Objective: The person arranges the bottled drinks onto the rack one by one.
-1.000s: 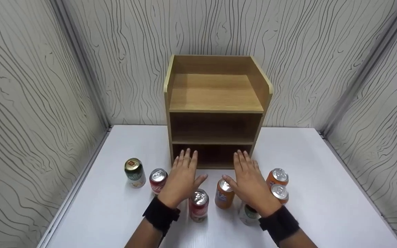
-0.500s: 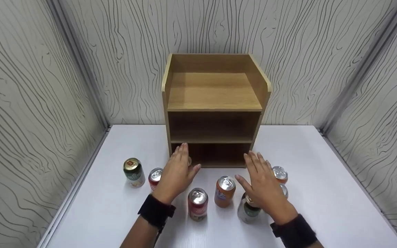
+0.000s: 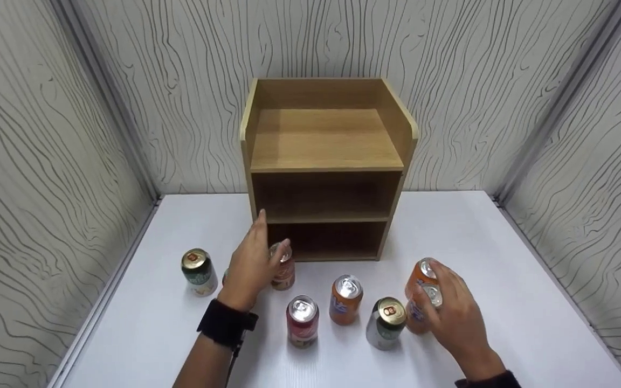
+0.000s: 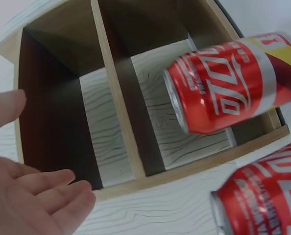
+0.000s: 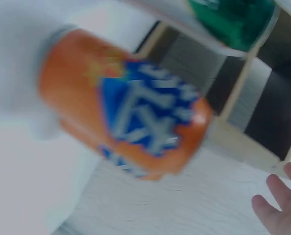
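My left hand (image 3: 250,267) is over the left part of the table with its fingers extended, holding nothing. Just right of it, partly behind the thumb, stands a red cola can (image 3: 283,274); another red can is almost hidden by the hand. In the left wrist view two cola cans (image 4: 224,88) show beyond the open fingers (image 4: 52,198). My right hand (image 3: 459,315) hovers beside two orange soda cans, one behind (image 3: 417,277) and one nearer (image 3: 416,319). Its fingers are loosely bent; in the right wrist view the fingers (image 5: 282,200) are apart from the blurred orange can (image 5: 131,107).
A wooden shelf unit (image 3: 326,168) stands at the back of the white table (image 3: 450,226). In front are a red can (image 3: 303,326), an orange can (image 3: 345,307) and a green-and-white can (image 3: 383,328). Another green-and-white can (image 3: 200,277) stands far left.
Both hands have moved apart from before the shelf, the left one leftward, the right one rightward and nearer to the orange cans. The cans in front are now uncovered and standing in place.
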The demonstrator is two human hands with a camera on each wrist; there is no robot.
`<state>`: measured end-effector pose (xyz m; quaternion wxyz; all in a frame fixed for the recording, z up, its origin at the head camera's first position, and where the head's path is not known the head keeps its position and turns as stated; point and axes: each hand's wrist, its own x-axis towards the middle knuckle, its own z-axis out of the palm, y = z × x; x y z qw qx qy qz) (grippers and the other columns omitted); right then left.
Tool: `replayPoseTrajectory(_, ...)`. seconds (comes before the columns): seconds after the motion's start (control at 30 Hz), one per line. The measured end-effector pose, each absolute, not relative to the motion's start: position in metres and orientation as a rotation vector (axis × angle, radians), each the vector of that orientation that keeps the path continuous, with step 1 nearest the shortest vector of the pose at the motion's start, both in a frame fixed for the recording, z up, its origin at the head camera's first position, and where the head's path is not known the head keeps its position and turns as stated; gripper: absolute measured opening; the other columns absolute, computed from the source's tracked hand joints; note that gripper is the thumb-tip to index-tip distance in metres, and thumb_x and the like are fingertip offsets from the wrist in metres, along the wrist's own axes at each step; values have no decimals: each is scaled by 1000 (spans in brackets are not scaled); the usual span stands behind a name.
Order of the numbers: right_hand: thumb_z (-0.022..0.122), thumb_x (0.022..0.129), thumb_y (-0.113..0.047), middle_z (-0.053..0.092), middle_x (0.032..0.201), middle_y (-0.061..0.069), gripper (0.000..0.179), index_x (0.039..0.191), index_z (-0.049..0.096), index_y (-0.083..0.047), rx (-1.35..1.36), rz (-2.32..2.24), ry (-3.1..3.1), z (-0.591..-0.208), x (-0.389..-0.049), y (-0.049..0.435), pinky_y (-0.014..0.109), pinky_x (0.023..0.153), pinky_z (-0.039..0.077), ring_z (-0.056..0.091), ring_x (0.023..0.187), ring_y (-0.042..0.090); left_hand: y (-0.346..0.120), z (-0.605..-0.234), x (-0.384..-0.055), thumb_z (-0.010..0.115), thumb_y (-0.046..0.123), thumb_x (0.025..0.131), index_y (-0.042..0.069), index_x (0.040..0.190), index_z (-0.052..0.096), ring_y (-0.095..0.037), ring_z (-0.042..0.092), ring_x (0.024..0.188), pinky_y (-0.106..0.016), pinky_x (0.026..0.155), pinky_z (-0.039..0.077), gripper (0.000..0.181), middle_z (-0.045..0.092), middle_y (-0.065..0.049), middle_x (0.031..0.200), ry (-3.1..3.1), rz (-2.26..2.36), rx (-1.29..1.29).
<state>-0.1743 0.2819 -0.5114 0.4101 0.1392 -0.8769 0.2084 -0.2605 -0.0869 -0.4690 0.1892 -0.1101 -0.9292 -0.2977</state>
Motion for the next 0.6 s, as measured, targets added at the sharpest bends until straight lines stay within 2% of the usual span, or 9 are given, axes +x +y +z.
replayPoseTrajectory(0.07, 85, 77, -6, 71, 128, 25, 66, 137, 61, 6, 327, 520, -2212, -516, -172, 288, -5, 115, 19, 70, 113, 43, -90, -470, -264, 66, 40, 104, -5, 163, 29, -42, 55, 142, -54, 115, 52, 82, 51, -29, 156, -2581, -854, -272)
replayPoseTrajectory(0.1, 86, 77, -6, 72, 128, 25, 66, 137, 61, 6, 312, 512, -2219, -518, -171, 290, -1, 116, 27, 70, 113, 43, -91, -471, -265, 66, 39, 104, -5, 162, 29, -43, 56, 141, -55, 114, 52, 82, 52, -29, 155, -2571, -864, -255)
replayPoseTrajectory(0.17, 86, 77, -7, 71, 129, 25, 66, 137, 60, 7, 278, 510, -2236, -523, -167, 293, 14, 116, 42, 70, 113, 43, -94, -473, -270, 67, 39, 103, -4, 162, 30, -43, 58, 139, -55, 113, 53, 82, 53, -29, 154, -2557, -872, -230)
replayPoseTrajectory(0.23, 87, 77, -9, 71, 128, 25, 68, 137, 60, 7, 250, 503, -2249, -528, -165, 295, 32, 108, 51, 70, 114, 43, -98, -474, -275, 68, 39, 102, -3, 162, 31, -43, 58, 139, -56, 112, 53, 82, 53, -29, 155, -2552, -878, -203)
replayPoseTrajectory(0.3, 88, 77, -11, 70, 129, 25, 71, 139, 59, 6, 227, 500, -2264, -532, -163, 297, 44, 99, 51, 70, 115, 43, -102, -476, -279, 72, 37, 101, -1, 162, 33, -43, 58, 139, -57, 111, 54, 82, 53, -28, 155, -2537, -891, -172)
replayPoseTrajectory(0.47, 92, 73, -15, 69, 129, 28, 78, 139, 57, 7, 193, 497, -2307, -542, -159, 303, 48, 96, 57, 69, 113, 46, -112, -479, -291, 78, 32, 96, -1, 160, 36, -45, 57, 137, -58, 109, 55, 83, 53, -29, 152, -2472, -902, -73)
replayPoseTrajectory(0.6, 96, 70, -18, 67, 129, 31, 85, 140, 55, 10, 170, 485, -2351, -549, -158, 306, 59, 85, 62, 70, 110, 49, -116, -479, -303, 79, 30, 96, -1, 160, 34, -46, 58, 133, -58, 105, 57, 84, 52, -31, 146, -2451, -913, -2)
